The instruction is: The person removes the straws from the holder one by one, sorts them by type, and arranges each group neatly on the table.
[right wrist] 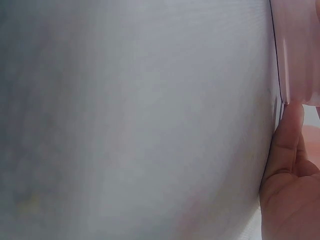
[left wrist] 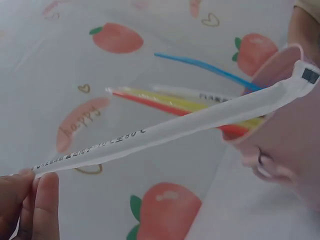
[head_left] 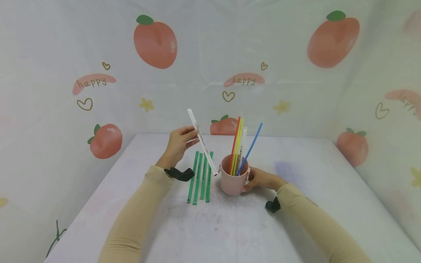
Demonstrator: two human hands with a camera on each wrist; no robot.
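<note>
My left hand pinches a white paper-wrapped straw near its upper part. The straw slants down to the right, its lower end beside the rim of a pink bucket-shaped cup. In the left wrist view, that wrapped straw crosses in front of the cup. My right hand holds the cup from the right, thumb low on its side; some fingers are hidden behind it. Inside the cup stand red, yellow and blue straws, plus white-wrapped straw.
Several green-wrapped straws lie side by side on the white table, left of the cup. Behind the table hangs a white curtain printed with peaches. Dark wrist straps sit on both arms.
</note>
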